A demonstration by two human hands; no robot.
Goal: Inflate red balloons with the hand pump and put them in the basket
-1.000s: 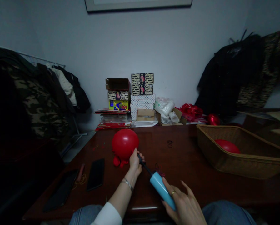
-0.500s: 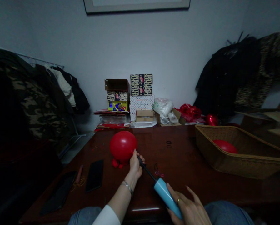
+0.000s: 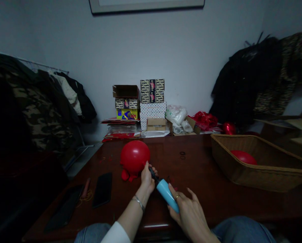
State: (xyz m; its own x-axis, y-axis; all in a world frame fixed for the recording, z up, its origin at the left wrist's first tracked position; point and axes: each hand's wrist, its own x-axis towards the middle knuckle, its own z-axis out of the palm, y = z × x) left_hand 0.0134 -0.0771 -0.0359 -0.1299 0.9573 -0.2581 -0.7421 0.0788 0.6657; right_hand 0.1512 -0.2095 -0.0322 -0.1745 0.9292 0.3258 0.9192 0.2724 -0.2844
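A round red balloon [image 3: 135, 158], with small red knobs bulging at its underside, rests over the table's left half. My left hand [image 3: 148, 179] is closed around the balloon's neck and the black nozzle end of a hand pump; the neck itself is hidden by the fingers. The pump's light blue barrel [image 3: 167, 195] slants down to the right, pushed close to my left hand. Around that barrel my right hand [image 3: 187, 211] is closed, a ring on one finger and some fingers lifted off.
On the brown table [image 3: 199, 168], a wicker basket [image 3: 254, 179] at right holds a red balloon [image 3: 244, 157]. A phone [image 3: 102, 189], a dark flat item [image 3: 65, 207] and rubber bands [image 3: 85, 198] lie at left. Stacked boxes [image 3: 152, 91] stand at the back.
My right hand has pushed the blue barrel up and left toward my left hand, so the black shaft between them has slid mostly out of sight. The balloon has shifted slightly right.
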